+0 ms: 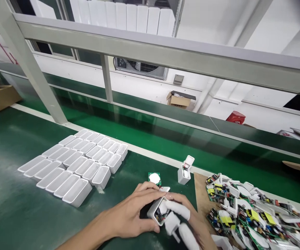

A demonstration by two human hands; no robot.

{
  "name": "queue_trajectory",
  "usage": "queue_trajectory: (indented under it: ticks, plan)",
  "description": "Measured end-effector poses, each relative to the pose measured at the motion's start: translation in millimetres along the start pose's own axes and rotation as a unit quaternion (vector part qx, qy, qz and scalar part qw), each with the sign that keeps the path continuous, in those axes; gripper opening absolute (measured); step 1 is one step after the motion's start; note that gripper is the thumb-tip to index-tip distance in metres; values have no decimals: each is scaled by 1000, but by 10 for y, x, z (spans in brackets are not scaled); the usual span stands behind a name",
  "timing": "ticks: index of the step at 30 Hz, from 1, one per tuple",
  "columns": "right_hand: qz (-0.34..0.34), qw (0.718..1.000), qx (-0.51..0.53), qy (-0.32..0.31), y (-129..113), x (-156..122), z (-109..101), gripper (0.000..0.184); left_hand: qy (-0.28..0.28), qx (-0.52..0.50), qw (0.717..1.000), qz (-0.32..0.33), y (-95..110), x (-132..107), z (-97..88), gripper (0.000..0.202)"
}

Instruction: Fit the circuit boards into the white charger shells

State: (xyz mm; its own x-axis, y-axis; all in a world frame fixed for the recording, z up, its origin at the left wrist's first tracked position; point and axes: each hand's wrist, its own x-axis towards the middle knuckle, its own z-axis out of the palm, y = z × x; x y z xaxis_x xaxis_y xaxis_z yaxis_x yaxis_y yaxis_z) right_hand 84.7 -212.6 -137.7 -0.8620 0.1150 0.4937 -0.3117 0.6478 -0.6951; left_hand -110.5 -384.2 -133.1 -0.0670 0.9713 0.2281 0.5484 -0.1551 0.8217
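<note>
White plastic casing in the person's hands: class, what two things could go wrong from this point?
The left hand grips the white plastic casing while the covered fingers of the right hand press at its open end; the components showing inside might get pinched or bent. The open-lidded white casing standing upright nearby could be knocked over by a moving hand.
</note>
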Motion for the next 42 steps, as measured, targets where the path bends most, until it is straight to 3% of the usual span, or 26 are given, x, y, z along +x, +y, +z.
queue_trajectory:
  ticks: [2, 4, 7, 10, 13, 16, 19, 24, 27, 30, 33, 37, 39, 42]
  plan:
    - [9, 999, 17, -36, 26, 8, -24, 36, -36, 20, 998, -47, 6, -10, -34, 83]
    - [-7, 999, 5, -52, 80, 4, 6, 40, -49, 63, 996, -48, -2, -36, -68, 86]
    - [-40, 997, -52, -33, 141, 8, 109, 50, -44, 138, 989, -14, -42, -60, -100, 96]
    - [-52, 995, -81, 6, 142, 34, 209, 48, -42, 203, 978, -15, -100, -33, -84, 97]
    - [-59, 994, -86, 31, 145, 40, 279, 41, 3, 272, 960, -59, -186, 9, -26, 96]
    - [-91, 987, -125, 44, 190, 5, 321, 38, 64, 295, 952, -55, -276, -6, 15, 122]
    - [-118, 980, -146, 64, 209, -15, 324, 38, 71, 233, 970, -12, -279, -63, 13, 130]
    - [-91, 978, -133, 133, 92, 36, 249, 51, 52, 85, 994, -35, -128, -91, 42, 99]
    - [-38, 988, -137, 56, 71, 38, 237, 39, 36, 35, 997, -51, -98, -71, 89, 94]
    - [-8, 990, -137, 29, 129, -1, 288, 33, 35, -5, 996, -84, -110, -73, 126, 108]
    - [0, 988, -142, 60, 178, -33, 350, 37, 61, 2, 994, -94, -116, -89, 161, 106]
    - [17, 985, -167, 42, 144, -31, 364, 35, 146, -1, 983, -108, -125, -52, 222, 62]
    - [20, 986, -162, 36, 122, -24, 358, 33, 198, -30, 970, -138, -143, -3, 244, 57]
    - [21, 988, -144, 53, 127, -25, 371, 38, 224, -86, 953, -186, -166, 59, 241, 54]
